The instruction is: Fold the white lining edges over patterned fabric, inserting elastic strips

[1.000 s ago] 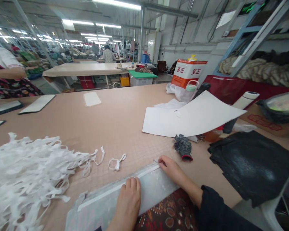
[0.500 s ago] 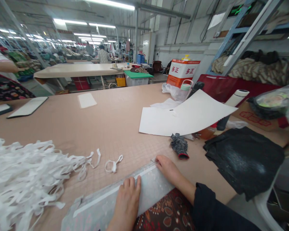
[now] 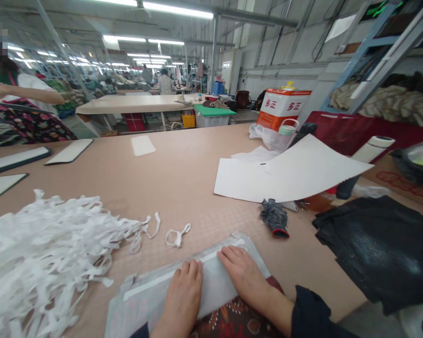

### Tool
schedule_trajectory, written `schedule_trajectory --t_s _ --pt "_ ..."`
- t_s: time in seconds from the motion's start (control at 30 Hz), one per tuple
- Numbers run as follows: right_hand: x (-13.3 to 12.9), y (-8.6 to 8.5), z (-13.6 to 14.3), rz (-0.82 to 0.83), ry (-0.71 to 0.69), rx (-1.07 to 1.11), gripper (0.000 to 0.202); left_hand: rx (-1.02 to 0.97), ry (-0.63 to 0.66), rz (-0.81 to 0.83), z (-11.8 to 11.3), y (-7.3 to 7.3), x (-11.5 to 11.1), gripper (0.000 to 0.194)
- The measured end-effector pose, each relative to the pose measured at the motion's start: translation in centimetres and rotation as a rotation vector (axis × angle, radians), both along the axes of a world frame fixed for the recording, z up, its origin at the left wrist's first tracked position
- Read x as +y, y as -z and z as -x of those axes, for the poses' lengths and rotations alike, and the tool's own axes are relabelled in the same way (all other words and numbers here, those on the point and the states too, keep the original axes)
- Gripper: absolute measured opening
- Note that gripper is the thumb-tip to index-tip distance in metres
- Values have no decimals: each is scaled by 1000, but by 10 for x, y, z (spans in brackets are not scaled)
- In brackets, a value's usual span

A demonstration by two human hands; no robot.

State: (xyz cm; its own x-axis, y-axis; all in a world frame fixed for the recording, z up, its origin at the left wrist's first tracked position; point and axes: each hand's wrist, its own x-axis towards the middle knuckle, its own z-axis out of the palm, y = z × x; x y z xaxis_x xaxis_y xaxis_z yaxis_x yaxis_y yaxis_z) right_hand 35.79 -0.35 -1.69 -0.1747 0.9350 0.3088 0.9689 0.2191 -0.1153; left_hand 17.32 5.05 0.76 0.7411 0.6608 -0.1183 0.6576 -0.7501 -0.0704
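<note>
In the head view, a clear plastic bag with a white strip along its far edge lies at the table's near edge. My left hand rests flat on the bag, its fingertips at the strip. To its right, my right hand presses on the bag as well, fingers stretched out near the strip's right half. Brown patterned fabric shows below the bag, between my wrists. One looped white band lies just beyond the bag, and a heap of white bands spreads to the left.
A grey knitted glove, white sheets and black sheets lie on the right. White panels with dark edges and a small white card sit farther back. A person stands across the table at left.
My right hand has moved from the bag's far right corner inward along the strip and lies flatter. The left hand stays on the bag. The view has turned left, showing more of the other person.
</note>
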Motion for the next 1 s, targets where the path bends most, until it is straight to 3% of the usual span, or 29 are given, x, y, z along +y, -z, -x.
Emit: schedule_trajectory --t_s 0.2,0.3,0.53,0.73,0.87,1.0 --pt "-10 12 -52 -3 77 -58 35 80 -167 12 104 15 -2 57" --pt "-10 16 -57 37 74 -45 33 81 -190 -20 136 16 -5 54" --pt "0 23 -74 188 30 95 35 -17 -238 -240 132 12 -19 50" --pt "2 36 -82 194 -4 151 34 -66 -301 -150 133 12 -24 53" --pt "5 25 -84 252 60 269 29 -165 -308 -80 146 6 -15 49" --pt "9 7 -90 324 151 367 24 -211 -224 -22 158 5 9 38"
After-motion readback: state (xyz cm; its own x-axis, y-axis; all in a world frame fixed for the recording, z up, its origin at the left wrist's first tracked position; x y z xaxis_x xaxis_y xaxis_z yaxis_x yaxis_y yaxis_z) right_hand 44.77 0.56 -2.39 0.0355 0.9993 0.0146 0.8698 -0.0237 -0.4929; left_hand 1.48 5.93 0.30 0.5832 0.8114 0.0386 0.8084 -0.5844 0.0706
